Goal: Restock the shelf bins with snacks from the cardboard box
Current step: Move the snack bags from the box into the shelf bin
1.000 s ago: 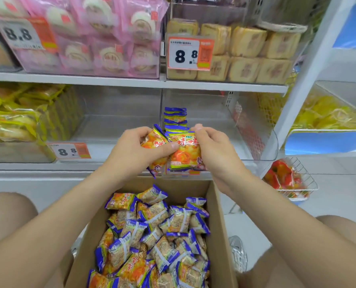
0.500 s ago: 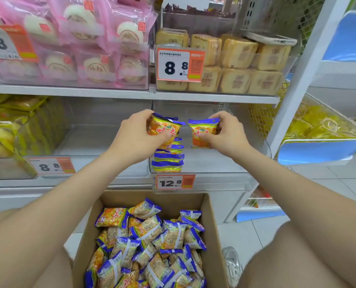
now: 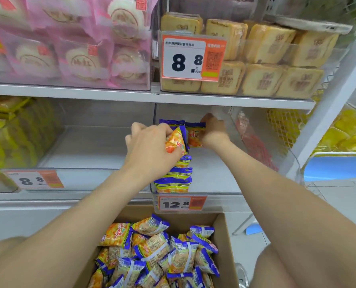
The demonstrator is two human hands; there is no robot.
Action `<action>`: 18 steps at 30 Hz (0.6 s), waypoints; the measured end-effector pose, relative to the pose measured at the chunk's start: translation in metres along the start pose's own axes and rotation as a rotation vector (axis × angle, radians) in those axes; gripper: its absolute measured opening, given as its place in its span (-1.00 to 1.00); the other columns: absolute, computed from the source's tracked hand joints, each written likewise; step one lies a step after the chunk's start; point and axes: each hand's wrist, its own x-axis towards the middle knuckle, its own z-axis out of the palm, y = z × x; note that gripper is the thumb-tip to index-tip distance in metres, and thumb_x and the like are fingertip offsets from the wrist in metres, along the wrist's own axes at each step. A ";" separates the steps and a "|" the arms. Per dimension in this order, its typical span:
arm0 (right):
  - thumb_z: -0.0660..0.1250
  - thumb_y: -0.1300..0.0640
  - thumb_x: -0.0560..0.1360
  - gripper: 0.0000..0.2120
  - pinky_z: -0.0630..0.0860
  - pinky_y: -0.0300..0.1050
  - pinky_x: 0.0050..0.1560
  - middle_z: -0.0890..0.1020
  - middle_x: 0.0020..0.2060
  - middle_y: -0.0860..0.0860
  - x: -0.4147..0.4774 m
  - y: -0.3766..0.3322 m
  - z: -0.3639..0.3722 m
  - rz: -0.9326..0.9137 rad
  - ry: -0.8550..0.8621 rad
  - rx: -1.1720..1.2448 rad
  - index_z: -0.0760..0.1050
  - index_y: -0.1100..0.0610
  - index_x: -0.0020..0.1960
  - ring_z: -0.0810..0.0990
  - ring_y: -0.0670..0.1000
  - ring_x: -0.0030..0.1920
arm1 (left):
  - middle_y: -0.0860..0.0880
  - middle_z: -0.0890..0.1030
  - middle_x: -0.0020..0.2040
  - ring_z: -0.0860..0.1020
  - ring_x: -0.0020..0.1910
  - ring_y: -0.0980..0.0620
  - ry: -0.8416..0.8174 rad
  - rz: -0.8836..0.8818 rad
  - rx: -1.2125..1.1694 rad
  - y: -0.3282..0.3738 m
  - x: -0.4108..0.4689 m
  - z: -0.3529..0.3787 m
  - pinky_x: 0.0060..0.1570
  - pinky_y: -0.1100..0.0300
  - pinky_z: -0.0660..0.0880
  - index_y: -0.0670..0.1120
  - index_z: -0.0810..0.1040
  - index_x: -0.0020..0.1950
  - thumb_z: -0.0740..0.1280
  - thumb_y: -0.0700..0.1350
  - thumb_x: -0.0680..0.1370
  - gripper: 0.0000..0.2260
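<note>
The left hand (image 3: 150, 146) and right hand (image 3: 214, 132), each gripping a snack packet (image 3: 194, 136), are now pushing deeper into the bin (image 3: 216, 179), extending its row

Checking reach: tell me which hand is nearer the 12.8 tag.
Left. The left hand is above the 12.8 tag, near the bin's front; the right hand reaches higher and deeper into the bin.

Shelf tally, kind by kind.
One cardboard box (image 3: 225, 235) is sitting below. The left hand (image 3: 148, 148) and right hand (image 3: 213, 132) are each holding one snack packet (image 3: 174, 142); at least four more are standing in one clear bin (image 3: 214, 179); over a dozen are lying in the box. Three price tags (image 3: 191, 58) are showing whole: two 8.8, one 12.8. Eight toast packs (image 3: 266, 80) are sitting above.
</note>
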 end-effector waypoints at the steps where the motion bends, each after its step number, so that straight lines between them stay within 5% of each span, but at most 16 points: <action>1: 0.36 0.30 0.51 -0.61 0.62 0.09 0.13 0.65 0.15 0.24 0.003 0.001 0.003 -0.001 0.032 0.021 0.50 0.18 0.33 0.60 0.28 0.22 | 0.13 0.61 -0.02 0.33 0.25 -0.13 -0.003 0.001 -0.003 -0.001 0.001 0.001 0.04 0.01 0.25 0.12 0.57 0.19 0.44 0.17 0.50 -0.70; 6: 0.31 0.30 0.54 -0.45 0.62 0.13 0.12 0.60 0.19 0.27 0.016 0.011 0.019 0.089 0.130 0.115 0.31 0.15 0.51 0.60 0.31 0.20 | 0.18 0.65 -0.06 0.39 0.25 -0.08 -0.010 -0.015 -0.119 -0.010 0.006 -0.001 0.17 -0.05 0.44 0.13 0.63 0.19 0.49 0.24 0.45 -0.63; 10: 0.28 0.22 0.58 -0.80 0.60 0.03 0.00 0.68 0.08 0.22 0.014 0.021 0.019 -0.066 0.044 0.099 0.59 0.09 0.16 0.63 0.30 0.11 | 0.22 0.62 -0.16 0.44 0.20 -0.06 0.061 -0.011 -0.169 -0.004 0.003 -0.007 0.20 -0.08 0.43 0.12 0.64 0.08 0.49 0.22 0.46 -0.72; 13: 0.28 0.20 0.58 -0.74 0.57 -0.03 0.05 0.63 0.11 0.19 0.002 0.028 0.014 -0.122 0.021 0.184 0.54 0.03 0.25 0.62 0.23 0.12 | 0.23 0.64 -0.19 0.54 0.15 -0.03 0.062 -0.028 -0.252 0.000 -0.002 -0.011 0.19 -0.09 0.49 0.14 0.65 0.02 0.45 0.24 0.39 -0.71; 16: 0.26 0.02 0.56 -0.77 0.56 0.00 0.01 0.65 -0.04 0.11 -0.030 0.013 0.000 -0.160 0.174 0.494 0.57 0.08 0.14 0.64 0.17 0.03 | 0.23 0.70 -0.18 0.68 -0.09 0.15 0.044 -0.082 -0.403 0.004 -0.003 -0.016 0.05 -0.03 0.62 0.15 0.66 0.00 0.48 0.20 0.37 -0.74; 18: 0.28 -0.12 0.53 -0.62 0.60 -0.03 -0.10 0.72 -0.12 0.05 -0.062 -0.005 -0.020 -0.122 -0.017 0.925 0.60 0.16 0.12 0.70 0.07 -0.09 | 0.19 0.73 -0.16 0.67 -0.17 0.27 0.051 -0.106 -0.498 0.007 -0.005 -0.020 0.00 0.06 0.66 0.10 0.67 0.07 0.56 0.09 0.44 -0.76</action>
